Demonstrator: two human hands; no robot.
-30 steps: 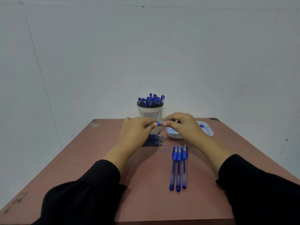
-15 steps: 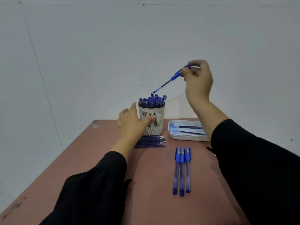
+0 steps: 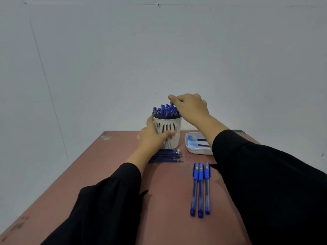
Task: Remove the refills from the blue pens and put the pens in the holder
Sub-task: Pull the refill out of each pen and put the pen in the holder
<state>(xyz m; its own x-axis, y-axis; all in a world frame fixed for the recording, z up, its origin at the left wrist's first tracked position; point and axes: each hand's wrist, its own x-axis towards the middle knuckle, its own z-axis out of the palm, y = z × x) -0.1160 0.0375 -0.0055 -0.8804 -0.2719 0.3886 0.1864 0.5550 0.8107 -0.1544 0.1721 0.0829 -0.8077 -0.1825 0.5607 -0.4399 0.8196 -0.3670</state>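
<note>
Perhaps office or test room: bare grey wall (image 3: 159,50), worn reddish table (image 3: 88,174)

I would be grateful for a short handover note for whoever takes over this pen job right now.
Left hand: curled round the side of the holder, steadying it.
Right hand: over the holder's rim among the pens in the holder; whether it grips one cannot be told.
Removed refills lie in a pile in front of the holder.
The white tray beside it holds a few thin blue pieces.
Left to do: three pens lie side by side on the table, not yet in the holder.
</note>
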